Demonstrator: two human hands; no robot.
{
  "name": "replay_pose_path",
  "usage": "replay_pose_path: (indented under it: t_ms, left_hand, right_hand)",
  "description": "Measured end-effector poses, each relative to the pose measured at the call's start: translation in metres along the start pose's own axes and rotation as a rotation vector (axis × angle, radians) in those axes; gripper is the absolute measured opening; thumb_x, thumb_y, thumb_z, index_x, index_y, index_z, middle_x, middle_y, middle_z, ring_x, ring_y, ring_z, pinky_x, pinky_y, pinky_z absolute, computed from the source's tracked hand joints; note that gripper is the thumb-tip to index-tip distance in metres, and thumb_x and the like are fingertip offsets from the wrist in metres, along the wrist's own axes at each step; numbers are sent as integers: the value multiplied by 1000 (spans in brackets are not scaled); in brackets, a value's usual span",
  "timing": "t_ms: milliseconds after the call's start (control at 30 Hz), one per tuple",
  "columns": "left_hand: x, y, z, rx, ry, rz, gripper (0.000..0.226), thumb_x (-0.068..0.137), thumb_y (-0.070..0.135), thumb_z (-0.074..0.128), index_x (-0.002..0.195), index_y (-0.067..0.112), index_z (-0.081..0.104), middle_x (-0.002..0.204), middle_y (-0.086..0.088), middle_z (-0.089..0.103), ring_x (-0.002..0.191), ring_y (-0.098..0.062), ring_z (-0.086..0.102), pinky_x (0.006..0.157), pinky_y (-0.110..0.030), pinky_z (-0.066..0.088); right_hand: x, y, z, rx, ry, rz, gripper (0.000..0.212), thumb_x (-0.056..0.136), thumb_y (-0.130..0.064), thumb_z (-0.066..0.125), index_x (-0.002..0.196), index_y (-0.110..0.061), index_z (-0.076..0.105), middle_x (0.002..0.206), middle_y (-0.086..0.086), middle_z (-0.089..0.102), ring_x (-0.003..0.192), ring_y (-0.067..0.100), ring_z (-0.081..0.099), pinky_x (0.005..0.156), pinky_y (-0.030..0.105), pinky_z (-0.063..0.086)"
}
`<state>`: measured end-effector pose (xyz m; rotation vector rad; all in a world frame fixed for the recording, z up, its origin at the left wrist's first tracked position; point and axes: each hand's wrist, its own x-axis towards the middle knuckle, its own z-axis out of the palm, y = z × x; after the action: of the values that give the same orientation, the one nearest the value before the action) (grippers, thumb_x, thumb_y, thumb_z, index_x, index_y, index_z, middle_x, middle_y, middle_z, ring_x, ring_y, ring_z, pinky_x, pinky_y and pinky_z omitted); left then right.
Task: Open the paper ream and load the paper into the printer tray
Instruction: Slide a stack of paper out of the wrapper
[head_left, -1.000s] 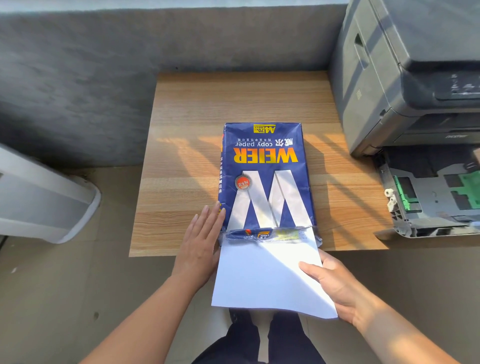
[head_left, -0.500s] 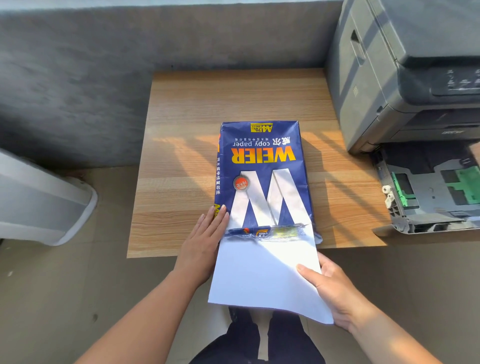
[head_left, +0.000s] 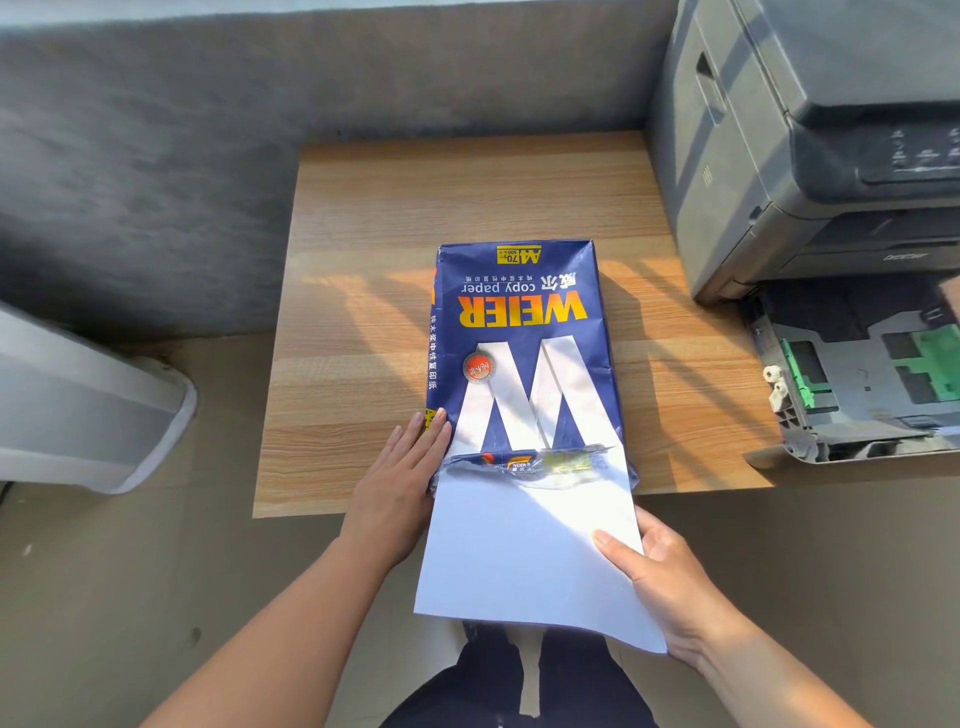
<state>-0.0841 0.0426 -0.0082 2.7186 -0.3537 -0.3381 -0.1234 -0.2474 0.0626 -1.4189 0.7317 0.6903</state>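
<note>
A blue paper ream wrapper (head_left: 519, 332) marked WEIER lies on the wooden table (head_left: 363, 291), its near end torn open. A stack of white paper (head_left: 524, 551) sticks out of that end, past the table's front edge. My right hand (head_left: 670, 582) grips the stack's right edge, thumb on top. My left hand (head_left: 400, 478) lies flat with straight fingers against the wrapper's left side. The grey printer (head_left: 779, 130) stands at the right. Its pulled-out tray (head_left: 857, 384) with green guides holds no paper.
A grey wall (head_left: 156, 156) runs behind the table. A white rounded appliance (head_left: 78, 405) stands on the floor at the left. My dark trouser legs (head_left: 519, 686) show below the paper.
The paper stack has slid a little further out of the wrapper toward me with my right hand. My left hand stays against the wrapper's side.
</note>
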Motion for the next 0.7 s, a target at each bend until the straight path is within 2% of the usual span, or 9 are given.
replay_pose_path:
  t_ms: [100, 167, 233, 267, 400, 533, 600, 667, 700]
  left_hand:
    - [0, 0, 1, 10, 6, 3, 72, 92, 37, 10, 159, 12, 22, 167, 2, 14, 156, -22, 9, 126, -34, 5]
    - [1, -8, 7, 60, 8, 12, 63, 97, 23, 26, 159, 14, 19, 167, 2, 13, 156, -22, 8, 125, -32, 1]
    - [3, -15, 13, 106, 18, 26, 78, 89, 3, 48, 159, 14, 16, 168, 1, 12, 156, -23, 11, 125, -32, 0]
    - [3, -17, 14, 115, 8, 27, 84, 85, -2, 53, 159, 13, 17, 168, 0, 14, 156, -24, 13, 125, -32, 1]
    - [3, -13, 16, 141, 21, 28, 87, 81, -4, 56, 159, 10, 21, 169, -3, 16, 156, -27, 13, 124, -35, 0]
    - [2, -4, 16, 210, 19, 3, 86, 79, 0, 61, 157, 5, 26, 167, -8, 24, 154, -28, 19, 123, -36, 1]
    - [2, -1, 17, 234, 22, -11, 85, 81, 4, 62, 157, 5, 26, 168, -8, 23, 155, -27, 18, 124, -37, 2]
    - [3, 0, 19, 250, 15, -30, 85, 82, 6, 63, 158, 5, 25, 168, -7, 22, 155, -26, 18, 124, -40, 7]
    - [3, 1, 19, 261, 7, -40, 85, 82, 7, 63, 158, 6, 24, 168, -6, 22, 155, -26, 17, 123, -41, 8]
  right_hand:
    - [2, 1, -2, 2, -14, 21, 25, 98, -9, 65, 120, -20, 70, 109, 10, 82, 90, 30, 78, 58, 28, 58]
    - [1, 1, -7, -2, -16, 37, 24, 97, -11, 66, 119, -21, 71, 107, 8, 82, 90, 30, 79, 60, 30, 58]
    - [-2, 2, -18, 7, -27, 65, 25, 98, -10, 65, 120, -19, 71, 108, 10, 82, 87, 27, 78, 64, 32, 60]
    - [-4, 3, -26, 19, -47, 87, 28, 97, -8, 64, 123, -17, 69, 110, 13, 81, 89, 29, 77, 68, 34, 62]
    - [-16, 5, -48, 36, -122, 172, 33, 97, -5, 62, 129, -13, 65, 116, 20, 78, 105, 44, 75, 83, 46, 61]
    - [-30, 4, -54, 26, -173, 189, 33, 97, -4, 60, 129, -11, 65, 123, 20, 76, 113, 43, 72, 105, 58, 51]
    - [-37, 2, -57, -2, -208, 182, 33, 99, -5, 60, 130, -13, 66, 125, 16, 76, 115, 39, 72, 103, 53, 54]
    - [-45, 0, -60, -36, -215, 171, 35, 95, -10, 71, 129, -14, 67, 121, 12, 78, 110, 33, 75, 89, 41, 61]
    - [-48, 0, -62, -43, -212, 167, 43, 86, -14, 77, 128, -12, 67, 120, 12, 79, 108, 32, 76, 83, 36, 63]
